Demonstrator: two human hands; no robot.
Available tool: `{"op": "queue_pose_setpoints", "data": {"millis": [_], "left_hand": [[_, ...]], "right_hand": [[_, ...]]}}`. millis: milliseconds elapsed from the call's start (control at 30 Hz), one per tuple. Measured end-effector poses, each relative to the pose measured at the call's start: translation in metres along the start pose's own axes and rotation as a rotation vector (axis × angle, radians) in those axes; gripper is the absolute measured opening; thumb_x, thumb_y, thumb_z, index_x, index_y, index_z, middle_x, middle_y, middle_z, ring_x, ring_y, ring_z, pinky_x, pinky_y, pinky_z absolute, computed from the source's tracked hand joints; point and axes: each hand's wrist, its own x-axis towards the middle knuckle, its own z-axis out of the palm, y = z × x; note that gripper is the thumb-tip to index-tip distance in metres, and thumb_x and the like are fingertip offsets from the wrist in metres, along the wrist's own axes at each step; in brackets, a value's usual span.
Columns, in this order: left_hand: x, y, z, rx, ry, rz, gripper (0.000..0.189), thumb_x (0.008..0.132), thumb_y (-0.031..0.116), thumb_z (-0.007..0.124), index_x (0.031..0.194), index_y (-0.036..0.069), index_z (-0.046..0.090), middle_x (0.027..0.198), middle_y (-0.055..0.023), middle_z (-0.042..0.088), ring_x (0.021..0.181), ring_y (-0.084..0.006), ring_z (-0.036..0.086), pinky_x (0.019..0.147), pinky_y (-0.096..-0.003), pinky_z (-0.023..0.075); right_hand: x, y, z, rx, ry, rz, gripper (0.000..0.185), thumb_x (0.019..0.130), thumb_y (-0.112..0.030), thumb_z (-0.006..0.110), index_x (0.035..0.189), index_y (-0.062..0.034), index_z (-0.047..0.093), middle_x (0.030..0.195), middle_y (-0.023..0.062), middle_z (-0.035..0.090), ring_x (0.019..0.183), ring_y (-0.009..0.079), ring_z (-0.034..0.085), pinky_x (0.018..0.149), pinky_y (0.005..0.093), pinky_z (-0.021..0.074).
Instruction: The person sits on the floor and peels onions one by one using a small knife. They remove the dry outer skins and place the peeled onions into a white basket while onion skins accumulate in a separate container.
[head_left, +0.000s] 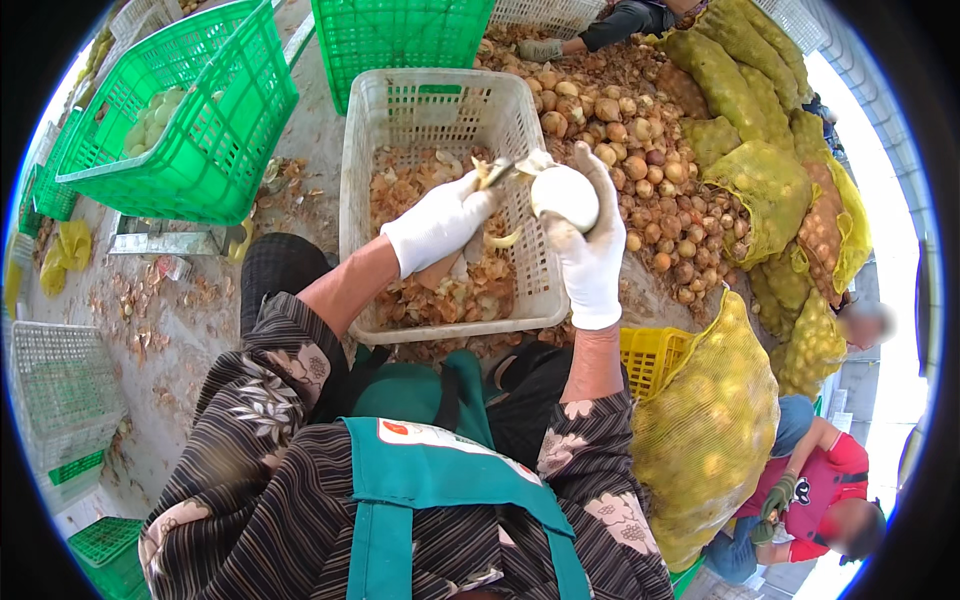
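Observation:
My right hand, in a white glove, grips a peeled white onion over the right rim of a white plastic crate. In my gloved left hand is a small knife, its blade pointing at the onion's top. Pale peel hangs at the onion's upper left, by the blade tip. Under my hands the crate holds brown onion skins and pale scraps. A curved strip of peel shows below the knife; I cannot tell whether it is falling or lying there.
Unpeeled onions are heaped to the right, beside full yellow mesh sacks. A green crate with peeled onions stands at left, another green crate ahead. One co-worker sits lower right; another's gloved hand reaches in at top.

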Motion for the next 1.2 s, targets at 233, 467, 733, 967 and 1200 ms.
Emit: {"op": "queue_pose_setpoints", "data": {"millis": [233, 467, 733, 967, 1200], "left_hand": [[-0.016, 0.025, -0.006, -0.451, -0.058, -0.035, 0.041, 0.098, 0.036, 0.06, 0.119, 0.002, 0.057, 0.068, -0.0098, 0.064, 0.051, -0.0162, 0.06, 0.049, -0.0313, 0.048], [-0.013, 0.044, -0.026, -0.234, -0.032, 0.143, 0.066, 0.094, 0.023, 0.064, 0.149, -0.001, 0.036, 0.082, -0.0096, 0.067, 0.056, -0.0125, 0.062, 0.046, -0.0236, 0.0481], [0.008, -0.013, -0.02, 0.238, -0.026, -0.175, 0.066, 0.095, 0.039, 0.055, 0.145, -0.002, 0.045, 0.112, -0.0233, 0.069, 0.102, -0.0261, 0.066, 0.092, -0.0377, 0.051], [-0.01, 0.003, 0.016, 0.535, 0.242, 0.494, 0.065, 0.096, 0.026, 0.06, 0.152, 0.007, 0.035, 0.087, -0.0193, 0.072, 0.078, -0.0324, 0.073, 0.071, -0.0388, 0.0567], [-0.009, 0.009, 0.042, 0.712, 0.201, 0.522, 0.075, 0.094, 0.027, 0.063, 0.156, 0.004, 0.027, 0.091, -0.0201, 0.07, 0.067, -0.0332, 0.07, 0.057, -0.0418, 0.0544]], "right_hand": [[0.016, 0.016, 0.016, 0.925, 0.297, 0.342, 0.044, 0.099, -0.026, 0.062, 0.13, 0.0021, 0.05, 0.124, 0.0168, 0.058, 0.118, 0.0291, 0.059, 0.104, 0.0493, 0.0503], [0.007, 0.029, 0.018, 0.378, 0.012, 0.493, 0.045, 0.101, -0.018, 0.054, 0.141, 0.001, 0.047, 0.134, 0.0141, 0.056, 0.118, 0.0227, 0.059, 0.1, 0.0352, 0.0508], [0.021, 0.035, 0.005, 1.042, 0.405, 0.556, 0.03, 0.105, -0.027, 0.05, 0.123, -0.0023, 0.05, 0.125, 0.0212, 0.052, 0.112, 0.0397, 0.061, 0.098, 0.0597, 0.0549], [0.024, 0.035, 0.008, 1.014, 0.558, 0.44, 0.027, 0.107, -0.021, 0.045, 0.124, -0.0001, 0.048, 0.123, 0.0178, 0.053, 0.111, 0.0335, 0.06, 0.097, 0.0515, 0.0551], [0.012, 0.065, 0.001, 0.302, 0.38, 0.188, 0.039, 0.109, -0.03, 0.039, 0.131, -0.0007, 0.053, 0.126, 0.0129, 0.061, 0.116, 0.0223, 0.059, 0.103, 0.0381, 0.0484]]}}
